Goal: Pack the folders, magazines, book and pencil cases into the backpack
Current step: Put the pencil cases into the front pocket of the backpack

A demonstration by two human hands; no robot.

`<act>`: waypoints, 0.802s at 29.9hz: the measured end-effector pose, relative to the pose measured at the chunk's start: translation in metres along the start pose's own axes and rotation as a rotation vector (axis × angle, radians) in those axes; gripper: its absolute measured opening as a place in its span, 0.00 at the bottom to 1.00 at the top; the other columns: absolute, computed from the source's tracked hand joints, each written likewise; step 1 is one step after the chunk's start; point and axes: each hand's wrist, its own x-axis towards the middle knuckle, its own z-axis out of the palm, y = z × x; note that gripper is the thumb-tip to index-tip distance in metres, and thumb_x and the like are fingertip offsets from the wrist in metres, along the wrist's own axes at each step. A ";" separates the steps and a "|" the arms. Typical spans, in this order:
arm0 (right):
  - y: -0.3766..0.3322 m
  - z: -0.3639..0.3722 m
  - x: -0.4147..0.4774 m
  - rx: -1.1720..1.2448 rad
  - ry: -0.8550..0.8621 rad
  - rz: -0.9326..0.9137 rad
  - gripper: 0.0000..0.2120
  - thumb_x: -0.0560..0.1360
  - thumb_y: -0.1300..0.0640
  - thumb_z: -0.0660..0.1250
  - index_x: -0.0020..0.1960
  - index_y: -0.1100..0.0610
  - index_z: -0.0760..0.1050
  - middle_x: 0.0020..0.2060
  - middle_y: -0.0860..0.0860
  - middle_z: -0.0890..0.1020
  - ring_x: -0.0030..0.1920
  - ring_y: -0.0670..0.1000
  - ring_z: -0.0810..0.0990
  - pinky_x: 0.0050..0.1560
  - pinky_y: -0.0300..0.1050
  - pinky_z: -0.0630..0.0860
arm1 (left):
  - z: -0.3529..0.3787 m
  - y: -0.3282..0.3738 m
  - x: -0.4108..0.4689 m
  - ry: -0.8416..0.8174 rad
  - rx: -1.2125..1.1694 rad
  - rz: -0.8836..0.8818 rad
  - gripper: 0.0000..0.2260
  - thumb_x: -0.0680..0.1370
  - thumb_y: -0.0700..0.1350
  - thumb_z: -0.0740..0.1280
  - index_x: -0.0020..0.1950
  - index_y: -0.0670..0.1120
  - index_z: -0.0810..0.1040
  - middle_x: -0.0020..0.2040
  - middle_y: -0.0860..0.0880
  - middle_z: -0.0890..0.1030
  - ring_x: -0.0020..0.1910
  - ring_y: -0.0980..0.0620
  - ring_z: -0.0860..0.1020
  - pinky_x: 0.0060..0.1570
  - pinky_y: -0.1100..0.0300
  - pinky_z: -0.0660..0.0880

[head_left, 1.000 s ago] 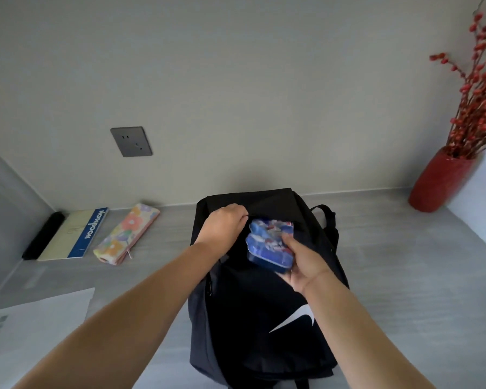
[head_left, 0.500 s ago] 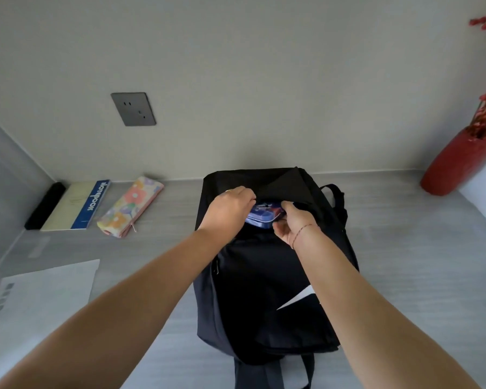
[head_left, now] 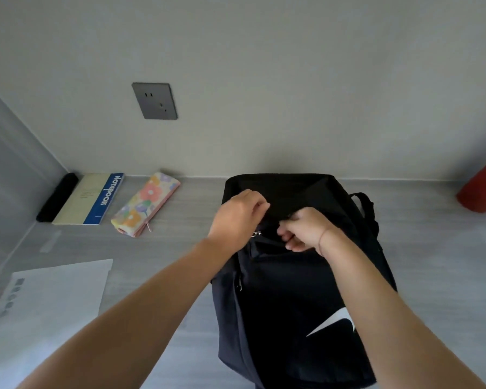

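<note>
A black backpack (head_left: 286,299) with a white swoosh lies on the grey desk, its top toward the wall. My left hand (head_left: 237,217) grips the fabric at the upper left of its opening. My right hand (head_left: 303,231) is curled at the opening's front edge; what its fingers pinch is hidden. No blue case shows. A floral pencil case (head_left: 145,204) lies to the left of the backpack. Further left is a cream and blue notebook (head_left: 91,199), and a black case (head_left: 58,196) rests against the side wall.
A white sheet of paper (head_left: 54,290) lies at the desk's near left. A red vase (head_left: 483,189) stands at the far right by the wall. A grey wall socket (head_left: 155,101) is above the desk. A metal zip pull (head_left: 256,234) shows between my hands.
My right hand pushed the blue patterned case down into the backpack, and it is now out of sight. The right hand's fingers have curled at the opening. My left hand kept its hold on the fabric.
</note>
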 end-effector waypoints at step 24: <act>-0.115 0.295 0.187 0.544 -0.307 0.143 0.07 0.76 0.59 0.62 0.52 0.59 0.76 0.44 0.53 0.78 0.45 0.51 0.77 0.44 0.43 0.73 | -0.083 -0.320 -0.021 0.015 -0.227 -1.056 0.19 0.76 0.51 0.62 0.62 0.41 0.74 0.58 0.41 0.79 0.53 0.41 0.78 0.54 0.49 0.77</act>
